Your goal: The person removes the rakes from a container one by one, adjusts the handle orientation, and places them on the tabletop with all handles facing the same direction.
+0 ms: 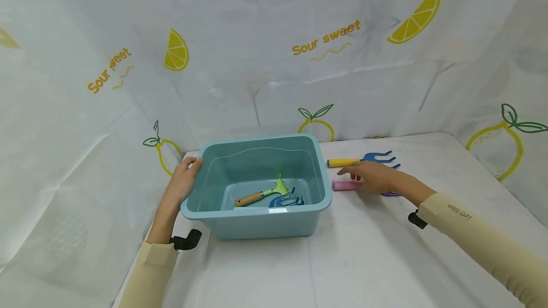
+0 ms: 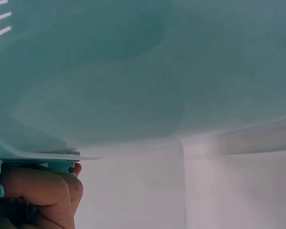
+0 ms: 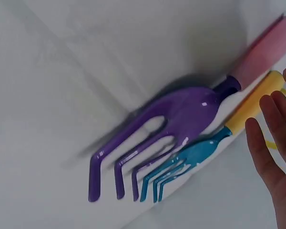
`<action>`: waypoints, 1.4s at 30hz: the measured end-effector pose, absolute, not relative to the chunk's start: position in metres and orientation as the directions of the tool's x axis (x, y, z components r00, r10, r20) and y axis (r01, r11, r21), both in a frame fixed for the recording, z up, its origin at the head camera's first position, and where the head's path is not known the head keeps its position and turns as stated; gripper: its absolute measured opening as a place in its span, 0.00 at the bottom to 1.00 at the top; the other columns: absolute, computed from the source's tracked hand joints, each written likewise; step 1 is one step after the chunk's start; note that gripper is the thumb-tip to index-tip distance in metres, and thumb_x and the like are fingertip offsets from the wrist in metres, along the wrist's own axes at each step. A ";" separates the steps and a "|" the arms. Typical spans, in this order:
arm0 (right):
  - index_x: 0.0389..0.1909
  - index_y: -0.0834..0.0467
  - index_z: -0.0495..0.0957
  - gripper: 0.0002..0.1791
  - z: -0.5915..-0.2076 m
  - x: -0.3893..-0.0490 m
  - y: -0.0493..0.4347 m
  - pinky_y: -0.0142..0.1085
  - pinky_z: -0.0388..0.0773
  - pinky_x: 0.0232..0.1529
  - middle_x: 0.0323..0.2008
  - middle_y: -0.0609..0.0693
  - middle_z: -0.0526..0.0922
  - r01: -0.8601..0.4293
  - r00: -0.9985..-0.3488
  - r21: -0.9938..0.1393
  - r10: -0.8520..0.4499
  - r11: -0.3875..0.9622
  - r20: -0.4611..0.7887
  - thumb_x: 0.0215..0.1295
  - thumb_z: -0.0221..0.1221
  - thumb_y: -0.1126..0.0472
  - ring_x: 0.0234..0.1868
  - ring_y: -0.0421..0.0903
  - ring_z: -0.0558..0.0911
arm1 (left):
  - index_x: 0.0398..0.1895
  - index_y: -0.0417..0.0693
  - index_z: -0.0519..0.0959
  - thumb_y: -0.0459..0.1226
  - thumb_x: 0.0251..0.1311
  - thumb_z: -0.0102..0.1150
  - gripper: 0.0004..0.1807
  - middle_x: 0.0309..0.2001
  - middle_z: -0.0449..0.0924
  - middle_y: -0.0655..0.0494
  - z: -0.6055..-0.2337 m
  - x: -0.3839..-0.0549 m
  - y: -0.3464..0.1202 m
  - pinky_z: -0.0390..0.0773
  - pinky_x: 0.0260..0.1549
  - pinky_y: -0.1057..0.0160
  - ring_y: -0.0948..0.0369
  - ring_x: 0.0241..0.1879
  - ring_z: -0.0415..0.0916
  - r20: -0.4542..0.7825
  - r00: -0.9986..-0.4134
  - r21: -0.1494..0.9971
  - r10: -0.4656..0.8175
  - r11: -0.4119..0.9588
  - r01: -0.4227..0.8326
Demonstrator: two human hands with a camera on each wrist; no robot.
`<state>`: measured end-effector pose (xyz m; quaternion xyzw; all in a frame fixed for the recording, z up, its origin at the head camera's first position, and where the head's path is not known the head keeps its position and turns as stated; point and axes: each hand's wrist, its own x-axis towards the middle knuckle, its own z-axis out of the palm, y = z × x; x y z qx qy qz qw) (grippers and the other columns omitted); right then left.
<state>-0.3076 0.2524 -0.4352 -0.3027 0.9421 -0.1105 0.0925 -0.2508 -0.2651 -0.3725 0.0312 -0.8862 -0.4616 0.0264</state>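
Note:
A blue-green plastic basin (image 1: pixel 261 227) stands on the white-covered table. My left hand (image 1: pixel 183 178) grips its left rim, with the fingers curled under the edge in the left wrist view. My right hand (image 1: pixel 372 177) is over the pink handle (image 1: pixel 344 186) of a purple hand rake (image 3: pixel 190 112), its fingers spread and apart from the handle in the right wrist view. Beside it lies a blue hand rake (image 3: pixel 198 151) with a yellow handle (image 1: pixel 342 163). Inside the basin are a light-green garden tool (image 1: pixel 250 198) with a wooden handle and a blue-pronged rake (image 1: pixel 280 200), its handle hidden by the front wall.
A white sheet (image 1: pixel 239 84) printed with lemons and lettering hangs behind and beside the table. Both rakes lie right of the basin, their handles pointing toward it. White tabletop (image 1: pixel 274 270) stretches in front of the basin.

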 end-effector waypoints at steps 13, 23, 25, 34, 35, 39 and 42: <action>0.54 0.55 0.83 0.20 -0.353 -0.317 0.272 0.42 0.84 0.42 0.38 0.47 0.83 -0.630 -0.775 -0.172 -0.628 0.757 0.073 0.62 0.64 0.70 0.39 0.42 0.84 | 0.67 0.38 0.70 0.55 0.81 0.36 0.32 0.60 0.75 0.36 -0.372 -0.251 -0.265 0.76 0.40 0.61 0.48 0.50 0.77 0.012 -0.997 0.814 -0.077 0.580 -0.035; 0.54 0.55 0.83 0.19 -0.299 -0.317 0.234 0.42 0.83 0.42 0.38 0.48 0.85 -0.708 -0.704 -0.125 -0.684 0.695 0.190 0.62 0.63 0.70 0.39 0.43 0.84 | 0.67 0.38 0.70 0.56 0.81 0.36 0.32 0.60 0.75 0.35 -0.369 -0.248 -0.265 0.75 0.40 0.62 0.49 0.50 0.76 0.019 -0.997 0.814 -0.078 0.580 -0.030; 0.54 0.54 0.83 0.19 -0.290 -0.317 0.219 0.42 0.83 0.42 0.40 0.48 0.85 -0.720 -0.692 -0.132 -0.694 0.681 0.199 0.63 0.63 0.70 0.40 0.44 0.84 | 0.67 0.38 0.70 0.56 0.81 0.36 0.32 0.60 0.76 0.36 -0.370 -0.249 -0.264 0.76 0.39 0.62 0.49 0.50 0.77 0.016 -0.997 0.816 -0.078 0.578 -0.032; 0.55 0.53 0.83 0.17 -0.260 -0.317 0.151 0.44 0.84 0.46 0.42 0.50 0.85 -0.824 -0.565 -0.118 -0.786 0.554 0.252 0.67 0.63 0.67 0.40 0.44 0.85 | 0.65 0.38 0.71 0.55 0.81 0.37 0.30 0.58 0.76 0.37 -0.373 -0.251 -0.266 0.76 0.39 0.63 0.52 0.47 0.77 0.017 -0.997 0.822 -0.079 0.568 -0.031; 0.55 0.53 0.83 0.17 -0.258 -0.317 0.143 0.44 0.84 0.46 0.42 0.50 0.85 -0.832 -0.553 -0.117 -0.793 0.542 0.256 0.67 0.63 0.66 0.41 0.45 0.85 | 0.64 0.38 0.71 0.55 0.81 0.37 0.30 0.57 0.76 0.37 -0.373 -0.251 -0.267 0.76 0.39 0.63 0.52 0.47 0.77 0.020 -0.997 0.822 -0.079 0.569 -0.029; 0.56 0.53 0.82 0.16 -0.251 -0.318 0.112 0.44 0.82 0.48 0.43 0.50 0.85 -0.853 -0.521 -0.122 -0.811 0.508 0.265 0.69 0.62 0.65 0.42 0.45 0.86 | 0.64 0.38 0.72 0.55 0.81 0.37 0.30 0.56 0.77 0.37 -0.373 -0.252 -0.266 0.76 0.39 0.63 0.52 0.47 0.77 0.031 -0.996 0.822 -0.084 0.570 -0.022; 0.56 0.53 0.82 0.16 -0.250 -0.320 0.091 0.43 0.82 0.48 0.43 0.50 0.85 -0.865 -0.502 -0.140 -0.821 0.482 0.273 0.69 0.62 0.65 0.43 0.46 0.86 | 0.64 0.38 0.72 0.54 0.81 0.37 0.30 0.56 0.77 0.37 -0.373 -0.252 -0.266 0.75 0.40 0.63 0.52 0.47 0.76 0.034 -0.996 0.821 -0.084 0.571 -0.020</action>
